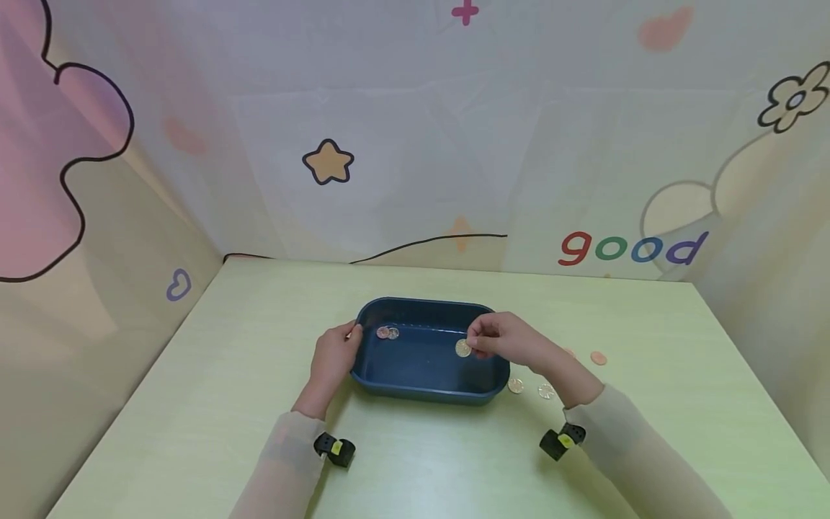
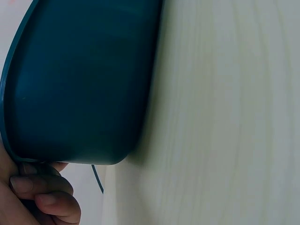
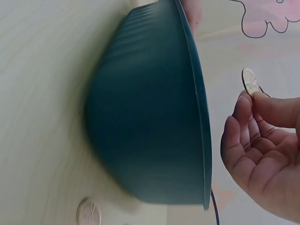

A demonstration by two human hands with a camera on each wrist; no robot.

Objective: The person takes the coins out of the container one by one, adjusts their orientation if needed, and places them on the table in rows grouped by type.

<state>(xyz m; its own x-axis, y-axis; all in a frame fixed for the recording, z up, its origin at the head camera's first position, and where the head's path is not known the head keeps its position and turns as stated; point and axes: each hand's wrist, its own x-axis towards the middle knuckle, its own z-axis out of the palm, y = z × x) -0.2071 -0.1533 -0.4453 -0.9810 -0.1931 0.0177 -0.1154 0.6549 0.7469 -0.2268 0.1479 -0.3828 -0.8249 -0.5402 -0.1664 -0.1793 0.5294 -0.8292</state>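
Observation:
A dark blue rectangular basin [image 1: 415,393] with rounded corners sits on the table. My left hand [image 1: 333,358] grips its left rim, thumb over the edge and fingers curled beneath, as the left wrist view also shows [image 2: 44,192]. Between thumb and fingertips my right hand [image 1: 509,337] pinches a gold-coloured coin [image 1: 462,348], held over the right part of the basin. In the right wrist view that coin [image 3: 250,81] stands up from the fingertips, above the rim. Two coins [image 1: 387,333] lie inside the basin at its left end.
Right of the basin several coins lie on the table: one gold coin [image 1: 515,386] by its corner, a paler one [image 1: 546,391], a coppery one [image 1: 599,358], and another partly hidden behind the right wrist. A printed cloth [image 1: 402,194] hangs along the table's back edge.

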